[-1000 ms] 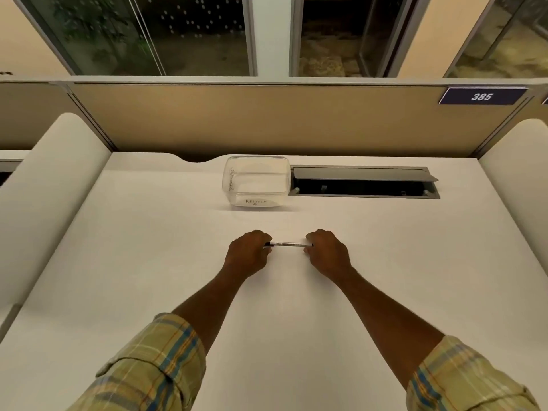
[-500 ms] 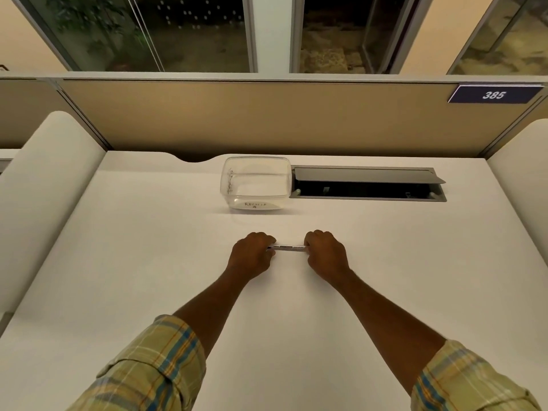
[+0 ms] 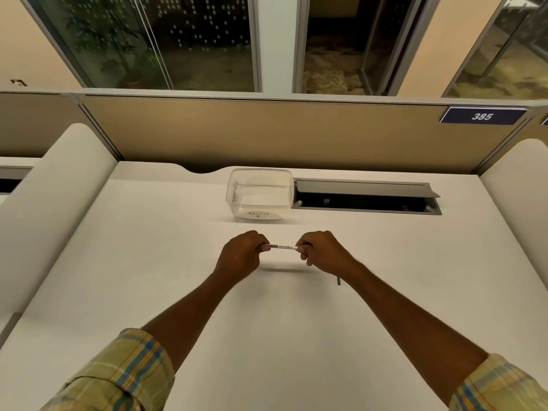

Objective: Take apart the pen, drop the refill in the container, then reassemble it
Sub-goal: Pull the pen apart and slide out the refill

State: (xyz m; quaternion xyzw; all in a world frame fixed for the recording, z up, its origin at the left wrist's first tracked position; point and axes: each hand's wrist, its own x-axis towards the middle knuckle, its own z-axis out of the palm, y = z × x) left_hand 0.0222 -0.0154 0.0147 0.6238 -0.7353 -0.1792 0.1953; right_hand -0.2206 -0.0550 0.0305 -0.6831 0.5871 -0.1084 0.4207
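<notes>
1. White bench (image 3: 148,262) fills the lower frame.
2. Left hand (image 3: 240,256), centre frame, has its fingers clenched on the pen's left end.
3. The pen (image 3: 283,247) lies level between both hands, raised off the bench.
4. Right hand (image 3: 323,252) pinches its right end.
5. Clear container (image 3: 261,194) stands above centre, apart from the hands.

two hands (image 3: 240,256), one pen (image 3: 283,247), one container (image 3: 260,193)

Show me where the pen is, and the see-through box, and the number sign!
pen (image 3: 283,246), head view, the middle of its white barrel between the two hands.
see-through box (image 3: 261,213), head view, its near wall by the handwritten label.
number sign (image 3: 482,116), head view, on the digits 385.
</notes>
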